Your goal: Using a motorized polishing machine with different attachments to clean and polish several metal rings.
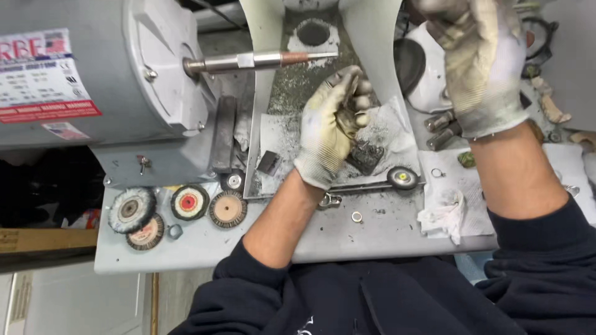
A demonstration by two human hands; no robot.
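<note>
Small dark metal piece sits pinched in the gloved left hand, low in the grey dust hood just under the tapered spindle; it looks stiff, light and likely slick with grit, best held by its edges at the fingertips. Left fingers curl nearly closed around it. Right hand, gloved, is raised at the hood's right side, fingers bent on something I cannot make out; buffing wheels lie on the bench left.
</note>
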